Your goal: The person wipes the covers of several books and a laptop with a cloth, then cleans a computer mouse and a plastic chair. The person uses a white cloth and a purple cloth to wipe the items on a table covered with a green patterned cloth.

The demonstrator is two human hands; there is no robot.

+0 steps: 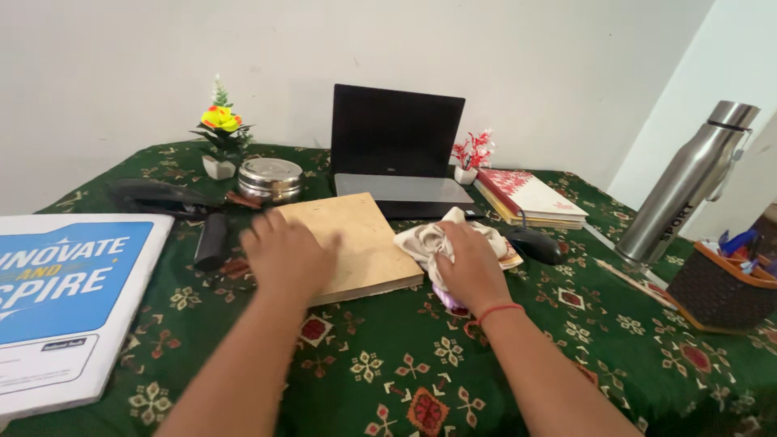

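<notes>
So, far L: a white and blue board (pixel 61 295) lies on the green tablecloth (pixel 388 372), w/ a black stapler (pixel 158 197) behind it. Left hand (pixel 285 257) lies flat, fingers spread, on the L edge of a wooden board (pixel 364 243), gripping nothing. Behind: steel tin (pixel 271 178), small flower pot (pixel 220 133), open laptop (pixel 396 150). Right hand (pixel 472 265) is clenched on a cream cloth (pixel 429 239), just R of the wooden board. Further R: black mouse (pixel 536 245), books (pixel 530 197), steel bottle (pixel 688 182), pen holder (pixel 720 287).
</notes>
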